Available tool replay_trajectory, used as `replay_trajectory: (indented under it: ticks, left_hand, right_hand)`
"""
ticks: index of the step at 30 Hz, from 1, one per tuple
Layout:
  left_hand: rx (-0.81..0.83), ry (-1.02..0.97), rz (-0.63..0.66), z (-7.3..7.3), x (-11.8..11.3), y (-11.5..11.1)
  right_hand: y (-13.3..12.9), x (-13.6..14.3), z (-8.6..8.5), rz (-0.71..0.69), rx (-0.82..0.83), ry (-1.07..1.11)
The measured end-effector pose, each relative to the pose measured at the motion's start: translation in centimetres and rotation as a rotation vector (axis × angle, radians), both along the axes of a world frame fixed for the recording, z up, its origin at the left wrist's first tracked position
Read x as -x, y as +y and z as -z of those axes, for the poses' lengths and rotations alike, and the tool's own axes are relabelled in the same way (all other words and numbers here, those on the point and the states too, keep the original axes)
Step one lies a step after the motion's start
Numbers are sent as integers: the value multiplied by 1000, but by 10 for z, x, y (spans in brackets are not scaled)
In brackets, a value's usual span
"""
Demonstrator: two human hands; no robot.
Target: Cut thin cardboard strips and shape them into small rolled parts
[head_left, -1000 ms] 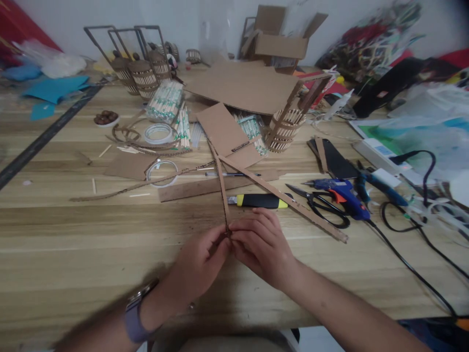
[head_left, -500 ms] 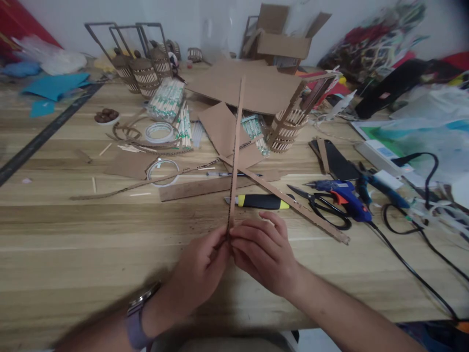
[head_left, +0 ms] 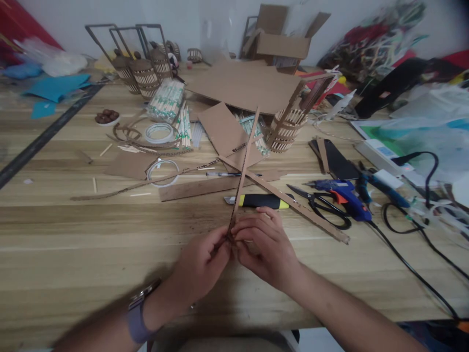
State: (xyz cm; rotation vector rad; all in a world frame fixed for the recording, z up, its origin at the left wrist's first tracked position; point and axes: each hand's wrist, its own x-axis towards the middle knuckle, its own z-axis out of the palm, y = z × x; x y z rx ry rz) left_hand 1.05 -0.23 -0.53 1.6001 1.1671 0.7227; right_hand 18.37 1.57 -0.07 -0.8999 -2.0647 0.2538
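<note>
A long narrow cardboard strip (head_left: 245, 168) slants up and away from my two hands, its near end pinched between them. My left hand (head_left: 205, 264) grips that end between thumb and fingers. From the other side my right hand (head_left: 262, 247) is closed on the same end, its fingertips beside the left ones; the exact grip is partly hidden. Just beyond the hands lies a yellow and black utility knife (head_left: 262, 201). Another cardboard strip (head_left: 296, 205) runs diagonally to the right, and a wider cardboard strip (head_left: 194, 189) lies behind the knife.
Black scissors (head_left: 326, 208) and a blue glue gun (head_left: 344, 198) with its cable lie on the right. Tape rolls (head_left: 163, 173), a pen (head_left: 220, 174) and bundled sticks (head_left: 166, 100) lie further back. A slatted basket (head_left: 286, 132) stands behind, before an open cardboard box (head_left: 282, 46).
The far end of the held strip has tipped right and lower. My right hand's fingers have shifted slightly at the near end; my left hand stays nearly in place.
</note>
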Motion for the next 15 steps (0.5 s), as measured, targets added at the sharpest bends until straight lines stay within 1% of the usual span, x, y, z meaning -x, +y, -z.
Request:
replay_trajectory:
  ticks: [3, 11, 15]
  left_hand:
    - [16, -4, 11, 0, 0, 1]
    - [53, 44, 12, 0, 2, 0]
    - [26, 87, 27, 0, 4, -1]
  right_hand:
    - [1, -2, 1, -12, 32, 20]
    - [2, -4, 4, 5, 25, 11]
    - [2, -4, 2, 16, 74, 38]
